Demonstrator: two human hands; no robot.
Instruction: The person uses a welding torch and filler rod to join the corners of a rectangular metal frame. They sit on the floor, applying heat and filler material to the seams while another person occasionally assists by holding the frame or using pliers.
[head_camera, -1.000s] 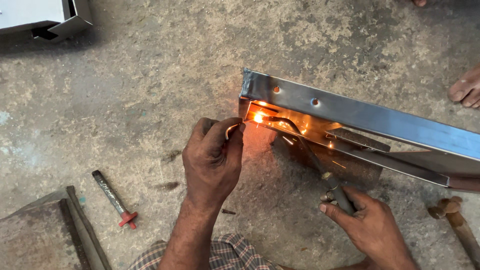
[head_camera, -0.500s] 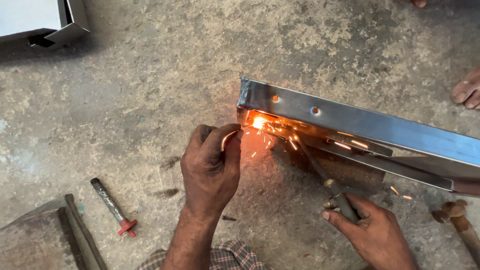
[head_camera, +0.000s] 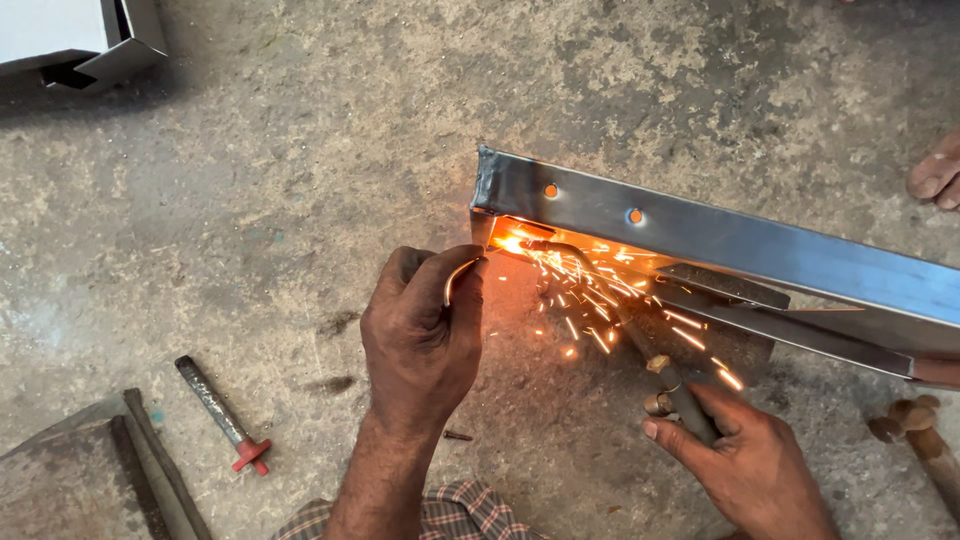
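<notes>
Your left hand (head_camera: 422, 335) is curled shut around a thin bent filler rod (head_camera: 456, 274), its tip reaching toward 1 o'clock at the glowing corner of the shiny steel frame (head_camera: 720, 235). Your right hand (head_camera: 745, 470), at 4 o'clock from that corner, is clamped on the torch (head_camera: 640, 350), whose nozzle points toward 10 o'clock into the flame while sparks (head_camera: 590, 300) scatter over the concrete floor (head_camera: 280, 190). At 8 o'clock from your left hand lies a red-tipped punch (head_camera: 222, 412).

Rough, stained grey concrete floor (head_camera: 250, 200) under even daylight, with a folded sheet-metal box (head_camera: 90, 40) at the top-left corner and a metal angle piece (head_camera: 90, 480) lower left.
</notes>
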